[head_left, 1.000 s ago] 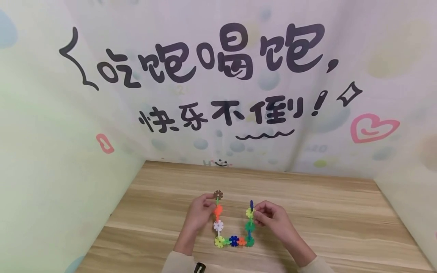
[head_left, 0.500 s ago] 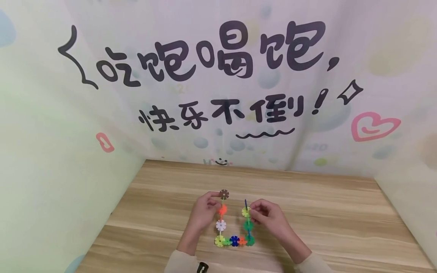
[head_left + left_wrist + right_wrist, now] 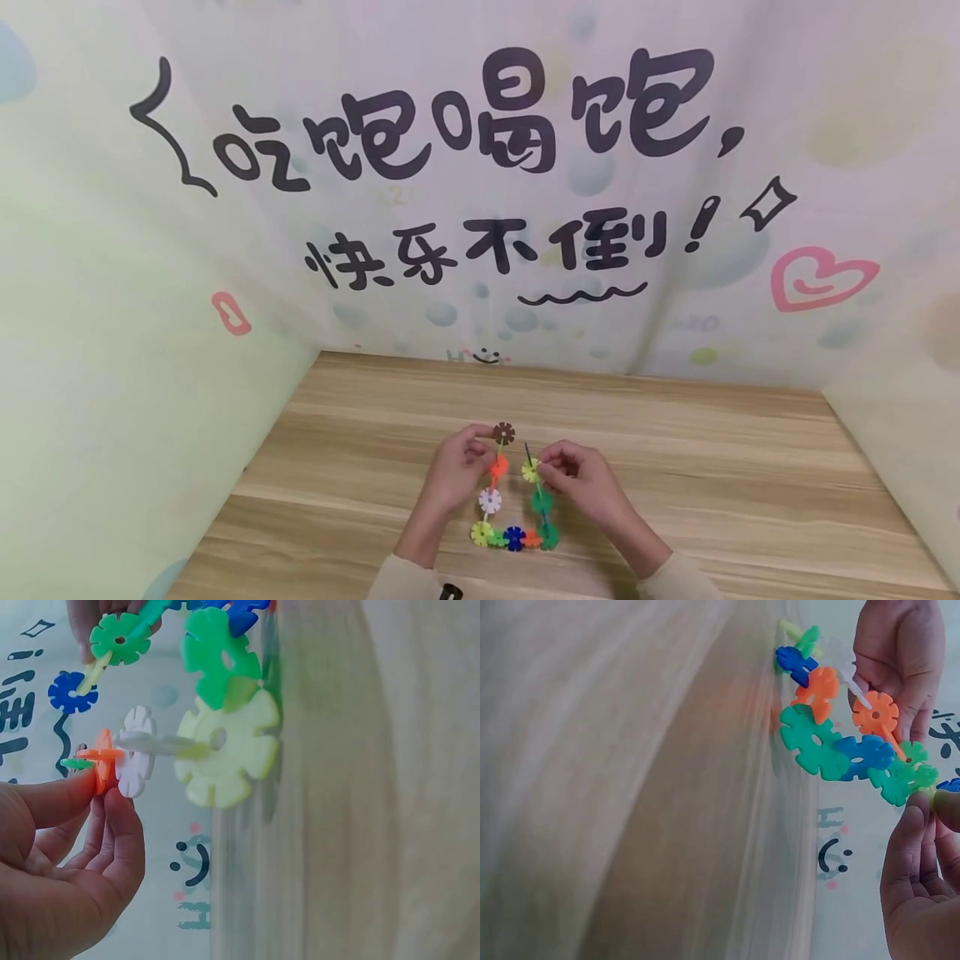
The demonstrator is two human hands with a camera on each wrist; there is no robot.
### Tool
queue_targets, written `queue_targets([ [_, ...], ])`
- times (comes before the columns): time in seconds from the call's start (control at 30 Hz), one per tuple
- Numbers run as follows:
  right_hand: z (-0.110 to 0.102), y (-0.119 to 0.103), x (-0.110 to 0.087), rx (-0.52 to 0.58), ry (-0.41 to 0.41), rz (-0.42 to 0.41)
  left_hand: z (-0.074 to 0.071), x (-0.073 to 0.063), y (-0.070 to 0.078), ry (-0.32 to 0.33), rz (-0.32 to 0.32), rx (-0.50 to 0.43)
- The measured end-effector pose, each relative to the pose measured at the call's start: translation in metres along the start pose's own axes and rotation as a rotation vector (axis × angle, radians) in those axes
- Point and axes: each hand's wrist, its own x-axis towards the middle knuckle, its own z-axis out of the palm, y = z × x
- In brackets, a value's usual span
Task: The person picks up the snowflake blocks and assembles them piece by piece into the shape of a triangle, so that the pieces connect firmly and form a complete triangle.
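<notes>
Interlocking plastic snowflake discs form a U-shaped chain between the hands in the head view. Up its left side run a yellow disc (image 3: 482, 534), a white disc (image 3: 490, 501), an orange disc (image 3: 498, 467) and a brown disc (image 3: 504, 433) at the tip. My left hand (image 3: 459, 471) pinches the orange disc, seen closer in the left wrist view. On the other side, my right hand (image 3: 581, 483) pinches a yellow-green disc (image 3: 530, 471), with a blue disc (image 3: 527, 452) edge-on above it. A dark blue disc (image 3: 513, 538) sits in the bottom row. The chain's two tips stand apart.
The chain is over a wood-grain table (image 3: 360, 417). A printed cloth wall (image 3: 420, 325) with dark writing rises behind the table's back edge, and pale walls flank both sides.
Both hands have come closer together, the left moving right and the right moving left. The chain's two upper ends lean inward, narrowing the gap between the brown and blue discs.
</notes>
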Motion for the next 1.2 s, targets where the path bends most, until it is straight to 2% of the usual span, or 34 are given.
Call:
queue_targets([
  [0.23,0.0050,0.0029,0.0033,-0.124,-0.012,-0.051,0.0042,-0.0021,-0.0002,-0.010,0.014,-0.013],
  [0.43,0.0070,0.0046,0.0047,-0.183,-0.024,-0.079,0.0065,-0.0033,0.0006,-0.027,0.032,-0.025],
  [0.7,0.0085,0.0034,0.0049,-0.215,-0.008,-0.078,0.0066,-0.0036,0.0000,-0.043,0.045,-0.019],
  [0.9,0.0084,0.0024,0.0045,-0.219,0.008,-0.066,0.0066,-0.0035,0.0006,-0.083,0.042,-0.046],
  [1.2,0.0077,0.0014,0.0041,-0.216,0.011,-0.056,0.0072,-0.0028,0.0017,-0.098,0.054,-0.021],
])
